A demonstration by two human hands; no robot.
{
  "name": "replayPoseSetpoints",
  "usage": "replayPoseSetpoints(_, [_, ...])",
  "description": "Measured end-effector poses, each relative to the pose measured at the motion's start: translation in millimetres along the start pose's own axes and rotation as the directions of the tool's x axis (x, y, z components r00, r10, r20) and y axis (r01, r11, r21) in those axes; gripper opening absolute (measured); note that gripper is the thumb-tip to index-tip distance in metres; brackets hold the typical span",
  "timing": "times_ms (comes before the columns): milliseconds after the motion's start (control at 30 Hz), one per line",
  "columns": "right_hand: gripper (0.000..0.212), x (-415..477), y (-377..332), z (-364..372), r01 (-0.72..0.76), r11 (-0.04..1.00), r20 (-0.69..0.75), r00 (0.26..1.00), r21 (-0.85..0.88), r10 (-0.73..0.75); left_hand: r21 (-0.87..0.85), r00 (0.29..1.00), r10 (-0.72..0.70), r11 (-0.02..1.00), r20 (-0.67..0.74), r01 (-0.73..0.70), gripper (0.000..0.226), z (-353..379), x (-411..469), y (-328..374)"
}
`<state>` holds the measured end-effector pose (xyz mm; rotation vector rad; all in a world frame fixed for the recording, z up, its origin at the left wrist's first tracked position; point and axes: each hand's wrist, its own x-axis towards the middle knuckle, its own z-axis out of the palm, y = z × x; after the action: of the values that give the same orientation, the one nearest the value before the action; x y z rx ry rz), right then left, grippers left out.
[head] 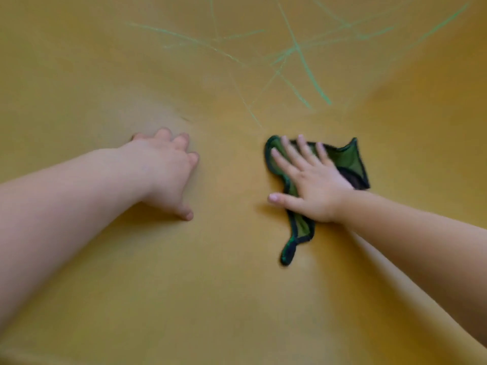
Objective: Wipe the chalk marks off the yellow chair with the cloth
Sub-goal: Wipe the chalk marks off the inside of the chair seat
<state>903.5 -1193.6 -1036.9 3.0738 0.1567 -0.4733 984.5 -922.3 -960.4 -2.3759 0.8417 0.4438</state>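
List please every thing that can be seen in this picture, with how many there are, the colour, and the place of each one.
yellow chair: one, yellow, its surface fills the whole view
chalk marks: several crossing lines, pale green, on the upper middle and upper right of the chair, above both hands
cloth: one, green with a dark edge, crumpled, lying on the chair right of centre, partly under the right hand
left hand: one, bare, resting on the chair left of centre, fingers bent, holding nothing
right hand: one, bare, laid flat on the cloth with straight, spread fingers
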Motion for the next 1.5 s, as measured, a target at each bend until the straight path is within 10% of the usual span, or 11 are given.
replayPoseSetpoints(233, [0.097,-122,-84,4,0.642,0.745,0.278,0.694,0.18,-0.664,0.349,0.984,0.045,0.937,-0.173,0.019,0.091,-1,-51,22])
replayPoseSetpoints(433, [0.107,-101,20,-3,0.179,0.971,0.255,0.957,-0.158,-0.135,0.228,0.98,-0.035,0.97,-0.196,0.08,0.084,29,-93,11])
replayPoseSetpoints(567, [0.132,-53,16,-8,-0.108,0.994,0.152,0.983,0.031,0.102,0.108,0.97,-0.138,0.981,-0.202,0.162,0.088,45,-100,1])
replayPoseSetpoints(700, [0.131,-50,-79,3,0.167,0.981,0.114,0.977,0.101,-0.178,0.028,0.96,-0.177,0.982,-0.218,0.187,0.09,51,-102,-4])
replayPoseSetpoints(867, [0.112,-140,-144,7,0.567,0.809,0.183,0.788,0.152,-0.587,0.047,0.957,-0.153,0.984,-0.246,0.17,0.09,57,-100,-5])
replayPoseSetpoints(1200, [0.098,-141,-27,10,0.14,0.979,0.371,0.925,-0.15,-0.076,0.005,0.947,-0.169,0.984,-0.274,0.177,0.089,61,-114,-18])
replayPoseSetpoints(1500, [0.096,-18,-190,-17,0.244,0.96,0.083,0.963,0.14,-0.257,0.035,0.913,-0.341,0.933,-0.222,0.357,0.091,43,-136,-53])
